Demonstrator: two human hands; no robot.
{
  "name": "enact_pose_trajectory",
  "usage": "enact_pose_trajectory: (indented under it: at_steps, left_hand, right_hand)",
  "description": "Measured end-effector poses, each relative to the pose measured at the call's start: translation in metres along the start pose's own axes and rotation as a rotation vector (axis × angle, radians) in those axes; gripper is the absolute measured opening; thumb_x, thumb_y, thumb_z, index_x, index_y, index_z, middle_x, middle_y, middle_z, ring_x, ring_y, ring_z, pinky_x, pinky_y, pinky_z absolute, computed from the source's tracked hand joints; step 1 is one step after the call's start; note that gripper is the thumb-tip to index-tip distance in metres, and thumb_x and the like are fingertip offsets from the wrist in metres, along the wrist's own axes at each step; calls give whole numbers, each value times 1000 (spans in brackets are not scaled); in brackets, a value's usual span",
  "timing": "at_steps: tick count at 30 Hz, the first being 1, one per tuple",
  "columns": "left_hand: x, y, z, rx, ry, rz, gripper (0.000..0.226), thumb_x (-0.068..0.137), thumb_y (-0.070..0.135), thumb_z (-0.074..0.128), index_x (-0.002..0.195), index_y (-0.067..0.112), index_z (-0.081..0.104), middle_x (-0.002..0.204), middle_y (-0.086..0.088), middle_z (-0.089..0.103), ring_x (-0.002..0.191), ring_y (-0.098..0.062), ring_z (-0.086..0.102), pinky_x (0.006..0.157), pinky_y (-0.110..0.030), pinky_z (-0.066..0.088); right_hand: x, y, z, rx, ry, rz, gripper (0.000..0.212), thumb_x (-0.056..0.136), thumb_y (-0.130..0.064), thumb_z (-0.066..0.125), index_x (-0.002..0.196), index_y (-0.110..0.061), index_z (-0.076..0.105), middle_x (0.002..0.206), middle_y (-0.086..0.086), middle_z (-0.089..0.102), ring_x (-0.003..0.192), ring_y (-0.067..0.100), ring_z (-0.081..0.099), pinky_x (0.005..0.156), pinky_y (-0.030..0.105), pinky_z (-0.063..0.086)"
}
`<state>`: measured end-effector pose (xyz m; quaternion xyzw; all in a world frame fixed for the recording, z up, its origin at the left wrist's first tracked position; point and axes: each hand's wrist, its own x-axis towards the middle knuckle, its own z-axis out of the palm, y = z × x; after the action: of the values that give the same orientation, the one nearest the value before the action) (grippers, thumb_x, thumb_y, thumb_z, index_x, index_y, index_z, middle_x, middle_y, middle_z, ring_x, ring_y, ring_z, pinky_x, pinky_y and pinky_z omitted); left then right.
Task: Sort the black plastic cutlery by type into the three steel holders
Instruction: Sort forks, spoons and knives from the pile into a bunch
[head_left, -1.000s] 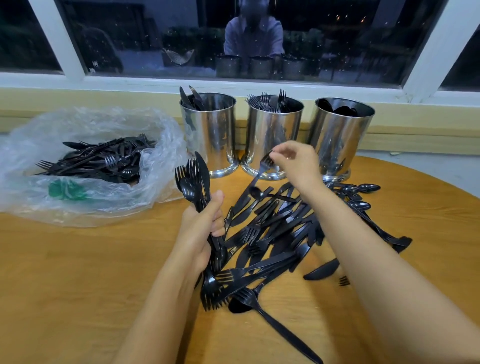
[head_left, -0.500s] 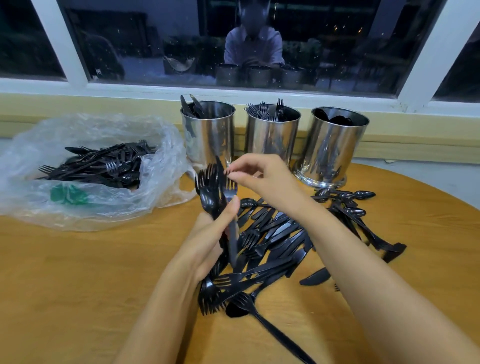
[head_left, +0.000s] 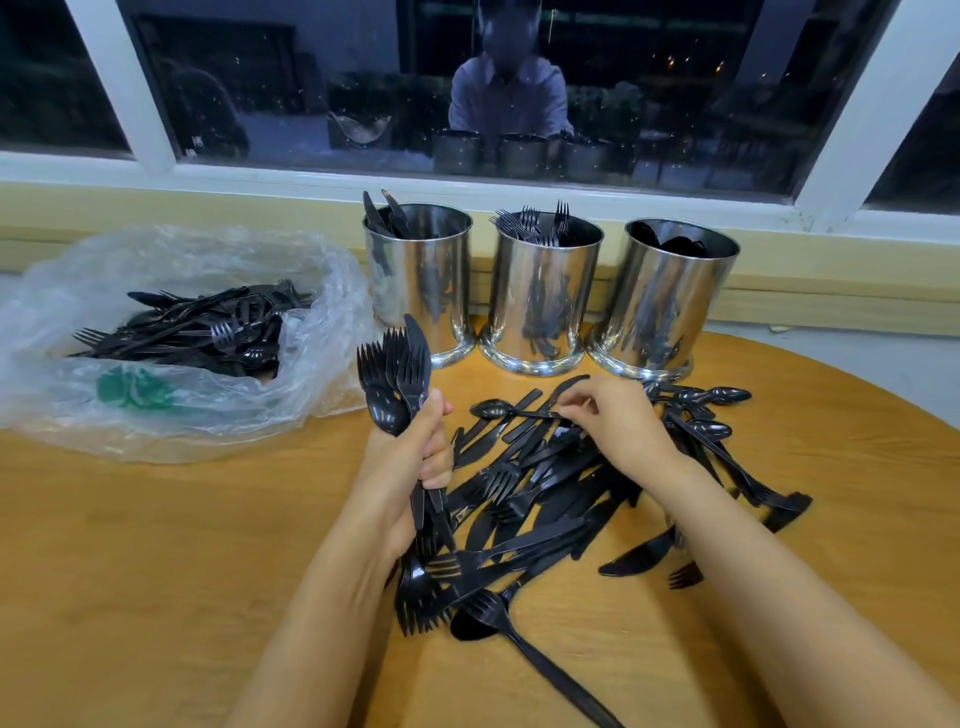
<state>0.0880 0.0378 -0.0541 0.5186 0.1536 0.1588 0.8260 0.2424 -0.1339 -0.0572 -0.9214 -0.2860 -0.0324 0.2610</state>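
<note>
Left hand (head_left: 410, 462) fisted round forks (head_left: 392, 374), tines above the fist — right hand (head_left: 621, 423) pinches spoon (head_left: 493, 409) handle, pile (head_left: 545, 499) just below.

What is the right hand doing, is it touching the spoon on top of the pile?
Touching. The head view shows the right hand with its fingertips pinched on the handle end of the black spoon, with no gap between them.

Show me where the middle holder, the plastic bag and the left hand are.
middle holder (head_left: 543, 301), head view, on its steel wall.
plastic bag (head_left: 322, 322), head view, on its clear right side.
left hand (head_left: 408, 460), head view, on its back.
</note>
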Motion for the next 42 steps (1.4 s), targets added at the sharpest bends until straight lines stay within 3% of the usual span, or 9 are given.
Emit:
enact_pose_trajectory:
  at_steps: [4,9,13,17,25,29,33,38,42]
  left_hand:
    - [0,-2,1,-1,-4,-20,23,91,30,61,90,10,51,52,8,28,41,-4,25,37,-15,24]
    - [0,-3,-1,29,-32,-22,36,89,29,66,67,20,39,56,5,25,47,-7,23,43,-16,27]
    - [1,-4,1,8,-35,-23,25,88,25,68,76,21,46,60,4,27,49,-8,27,45,-16,32]
    - [-1,-5,10,-11,-16,-30,25,85,30,70,79,21,47,59,7,30,51,-7,30,50,-18,34]
    - [-13,-16,44,-24,33,-20,39,72,49,74,81,20,50,56,6,38,56,-10,38,77,-28,37]
    - [-19,-30,52,-96,83,-13,18,93,28,62,85,16,53,61,5,42,58,-9,41,66,-26,41]
    - [-15,-25,45,-290,119,1,8,104,12,44,103,10,51,63,5,36,51,-6,35,49,-18,36]
    - [-18,-22,48,-365,119,60,11,104,11,43,102,12,54,60,7,36,51,-5,34,48,-17,35]
    - [-22,-21,53,-354,108,114,10,103,13,46,101,13,56,59,8,36,52,-5,34,49,-17,36]
  right_hand:
    - [-2,5,9,-192,-42,-19,25,95,-23,60,118,-20,68,112,3,64,108,21,54,87,38,50]
    - [-2,-1,9,-392,-17,-108,25,99,-19,50,118,-18,66,109,1,63,107,20,50,79,35,49]
    - [-14,-14,-2,128,219,14,13,94,-15,59,101,-17,70,81,-11,60,74,0,54,66,14,44]
    - [-50,-45,-11,550,135,55,10,93,-19,63,94,-29,64,79,-11,64,61,-2,58,62,11,46]
    - [-109,-60,4,231,224,-211,16,91,-19,66,106,-21,69,77,-13,52,65,3,52,61,17,46]
    - [-120,-52,3,192,97,-291,27,90,-28,66,116,-21,68,84,-18,49,70,-9,49,66,9,42]
    - [-117,-46,-3,419,22,-50,23,88,-38,65,99,-21,73,81,-13,66,75,-1,61,67,10,46]
    - [-118,-52,-5,875,-223,222,10,93,-17,62,95,-13,71,80,7,73,61,6,65,58,18,53]
    - [-118,-56,-8,1119,-226,327,6,88,-11,69,92,-10,73,79,9,75,66,11,68,65,19,56]
